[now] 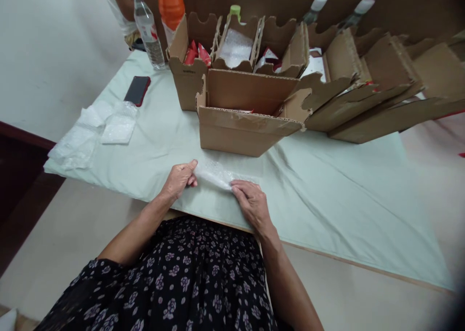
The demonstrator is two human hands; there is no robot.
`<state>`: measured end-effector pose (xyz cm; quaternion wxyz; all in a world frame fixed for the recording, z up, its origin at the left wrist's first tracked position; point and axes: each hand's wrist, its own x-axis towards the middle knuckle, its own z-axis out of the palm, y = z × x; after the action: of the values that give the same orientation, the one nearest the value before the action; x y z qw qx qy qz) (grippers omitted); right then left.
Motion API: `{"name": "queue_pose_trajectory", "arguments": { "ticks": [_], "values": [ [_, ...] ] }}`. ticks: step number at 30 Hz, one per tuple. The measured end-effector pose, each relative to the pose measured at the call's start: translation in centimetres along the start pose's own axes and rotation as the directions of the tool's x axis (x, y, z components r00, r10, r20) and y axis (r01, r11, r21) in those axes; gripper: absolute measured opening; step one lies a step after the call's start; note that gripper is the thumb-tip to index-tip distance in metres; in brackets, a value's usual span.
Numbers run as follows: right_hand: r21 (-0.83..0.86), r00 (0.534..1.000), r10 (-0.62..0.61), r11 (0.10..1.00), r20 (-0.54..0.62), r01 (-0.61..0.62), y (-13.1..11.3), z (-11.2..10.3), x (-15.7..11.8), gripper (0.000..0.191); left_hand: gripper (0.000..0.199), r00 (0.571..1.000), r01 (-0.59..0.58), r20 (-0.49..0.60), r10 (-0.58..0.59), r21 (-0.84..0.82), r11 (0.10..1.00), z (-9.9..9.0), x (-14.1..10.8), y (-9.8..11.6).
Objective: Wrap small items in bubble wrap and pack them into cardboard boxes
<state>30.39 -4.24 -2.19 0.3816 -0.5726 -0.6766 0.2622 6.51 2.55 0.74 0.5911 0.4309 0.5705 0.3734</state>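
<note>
You have bubble wrap (215,174) before the front carton (232,133); left of it lie a phone (137,90) and wrap pieces (119,127); behind and rightward stands a carton row (321,112).

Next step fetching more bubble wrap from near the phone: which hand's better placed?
Left, likely: the left hand is nearer that loose bubble wrap; the right hand would reach across it. Both are on the wrap piece.

The right fingers (244,185) hide some bubble wrap (214,175); the orange bottle (171,4) is cut off above.
</note>
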Motion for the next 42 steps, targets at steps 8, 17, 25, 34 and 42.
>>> {"name": "queue_pose_trajectory", "arguments": {
  "ticks": [8,17,25,34,42],
  "values": [
    [0.073,0.995,0.096,0.993,-0.036,-0.093,-0.4,-1.2,0.2,0.026,0.064,0.998,0.024,0.06,-0.022,-0.027,0.999,-0.9,-1.0,-0.2],
    [-0.064,0.98,-0.19,0.979,0.065,0.194,-1.7,-0.4,-2.4,0.013,0.05,0.974,0.114,0.188,-0.126,0.069,0.991,-1.5,-1.0,0.0],
    [-0.357,0.999,-0.035,0.933,0.031,0.044,0.3,-2.7,1.1,0.023,0.023,0.984,-0.124,0.148,0.099,0.178,0.976,-0.6,-1.9,0.2],
    [-0.193,0.997,-0.025,0.981,0.067,0.037,-0.5,-3.4,0.8,0.014,0.025,0.981,-0.19,0.076,0.177,0.23,0.955,-0.9,-1.7,0.6],
    [-0.32,0.937,-0.347,0.894,-0.05,0.314,-5.2,-5.2,0.3,0.011,0.024,0.972,-0.234,0.023,0.234,0.183,0.955,-0.6,-0.7,0.6]
  ]
}}
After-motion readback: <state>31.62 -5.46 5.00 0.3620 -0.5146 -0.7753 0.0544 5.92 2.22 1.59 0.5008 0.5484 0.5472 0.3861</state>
